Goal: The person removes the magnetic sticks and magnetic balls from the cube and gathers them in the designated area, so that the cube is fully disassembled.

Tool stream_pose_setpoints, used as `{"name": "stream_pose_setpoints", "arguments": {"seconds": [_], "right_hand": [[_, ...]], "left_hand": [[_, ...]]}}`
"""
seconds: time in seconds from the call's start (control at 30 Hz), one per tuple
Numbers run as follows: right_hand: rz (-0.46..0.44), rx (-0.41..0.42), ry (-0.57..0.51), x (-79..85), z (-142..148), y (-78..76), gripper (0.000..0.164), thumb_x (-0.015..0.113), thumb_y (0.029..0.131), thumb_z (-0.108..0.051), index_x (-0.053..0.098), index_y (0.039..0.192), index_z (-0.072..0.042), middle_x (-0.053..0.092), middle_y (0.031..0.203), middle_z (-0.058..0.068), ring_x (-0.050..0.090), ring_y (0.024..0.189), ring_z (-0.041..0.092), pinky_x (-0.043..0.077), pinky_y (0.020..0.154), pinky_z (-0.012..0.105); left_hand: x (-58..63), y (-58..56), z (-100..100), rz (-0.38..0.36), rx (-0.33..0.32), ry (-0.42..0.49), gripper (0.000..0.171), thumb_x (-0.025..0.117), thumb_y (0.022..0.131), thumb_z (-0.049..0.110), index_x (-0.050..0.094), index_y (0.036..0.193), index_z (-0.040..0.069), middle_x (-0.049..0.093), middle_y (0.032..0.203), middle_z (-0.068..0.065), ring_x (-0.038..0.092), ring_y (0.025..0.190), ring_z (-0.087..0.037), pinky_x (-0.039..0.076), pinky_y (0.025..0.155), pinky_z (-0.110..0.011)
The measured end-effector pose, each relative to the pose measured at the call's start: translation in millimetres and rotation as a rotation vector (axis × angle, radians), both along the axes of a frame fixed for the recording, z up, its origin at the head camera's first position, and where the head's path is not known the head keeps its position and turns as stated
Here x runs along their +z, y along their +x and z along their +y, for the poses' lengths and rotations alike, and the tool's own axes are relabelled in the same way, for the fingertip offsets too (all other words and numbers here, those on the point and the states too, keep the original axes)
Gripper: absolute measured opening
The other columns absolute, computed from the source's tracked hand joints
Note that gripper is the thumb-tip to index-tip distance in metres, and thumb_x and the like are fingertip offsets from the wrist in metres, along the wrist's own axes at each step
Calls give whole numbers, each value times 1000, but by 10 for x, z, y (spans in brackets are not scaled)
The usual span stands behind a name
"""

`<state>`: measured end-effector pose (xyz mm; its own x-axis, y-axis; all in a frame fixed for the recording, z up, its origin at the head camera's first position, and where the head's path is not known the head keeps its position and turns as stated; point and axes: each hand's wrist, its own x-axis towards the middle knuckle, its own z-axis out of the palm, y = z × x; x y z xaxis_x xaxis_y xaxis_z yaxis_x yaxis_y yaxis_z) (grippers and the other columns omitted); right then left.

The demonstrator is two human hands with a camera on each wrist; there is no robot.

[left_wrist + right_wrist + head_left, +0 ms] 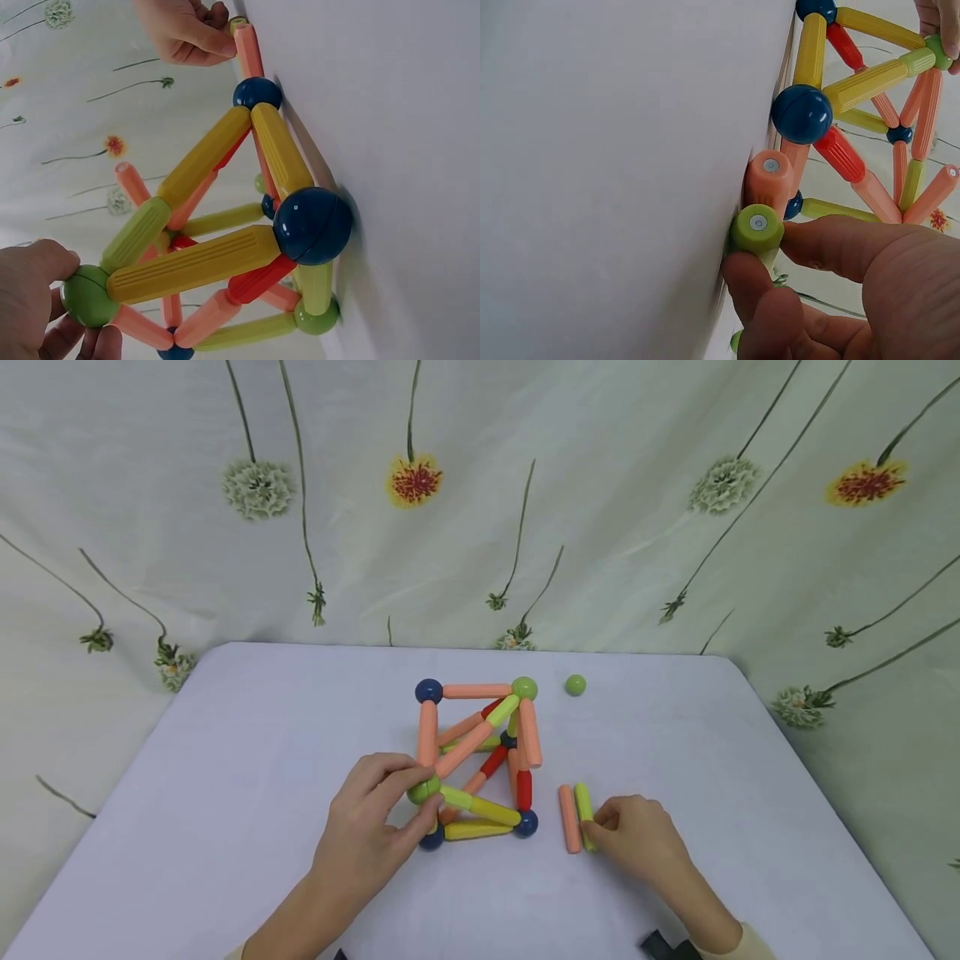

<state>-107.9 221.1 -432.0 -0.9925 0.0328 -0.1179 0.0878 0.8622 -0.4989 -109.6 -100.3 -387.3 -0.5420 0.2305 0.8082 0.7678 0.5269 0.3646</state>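
Head view puts the step in hand, as I judge it, at taking up one more rod while the built frame [493, 812] is steadied. The left hand [373, 818] pinches a green ball [424, 790] at a raised corner, with the rest of the frame running away to that hand's right. The right hand [637, 842] pinches a light-green rod [583, 806] between thumb and fingers; I cannot tell whether it is off the table [225, 793]. Just left of that rod lies a loose salmon rod [568, 818], and farther left of the right hand is the frame's blue ball [526, 823].

A light left hold seems best: enough to stop the corner sagging, without pulling on the joints. The right hand should grip squarely and raise the rod straight up, clear of its neighbour. The metal disc [758, 223] on its end looks magnetic, so fingers are best kept off it.
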Motion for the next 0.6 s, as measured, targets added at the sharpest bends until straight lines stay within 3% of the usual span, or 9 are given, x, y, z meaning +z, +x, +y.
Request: {"name": "stream_pose_setpoints", "arguments": {"seconds": [0.27,0.4,0.6], "right_hand": [[46,4,59,44,-33,33,14,73,80,-23,73,80,-9,61,62,-6,51,52,10,43,47,27],[141,-16,90,151,-58,7,16,70,83,-25,73,84,-10,60,62,-6,49,49,10,41,45,27],[346,21,-80,315,-127,-128,8,68,90,-19,73,89,-14,61,68,-7,49,52,12,41,45,27]], "left_hand": [[-15,-38,-12,-10,1,14,34,60,94,33,72,98,2,62,99,-5,57,89,-21,45,79,-15],[-25,-42,-11,-8,8,11,35,58,95,34,73,98,3,62,100,-3,56,90,-19,45,78,-16],[-27,-43,-21,-10,16,3,35,58,95,35,73,99,4,62,100,-3,56,91,-19,45,78,-16]]}}
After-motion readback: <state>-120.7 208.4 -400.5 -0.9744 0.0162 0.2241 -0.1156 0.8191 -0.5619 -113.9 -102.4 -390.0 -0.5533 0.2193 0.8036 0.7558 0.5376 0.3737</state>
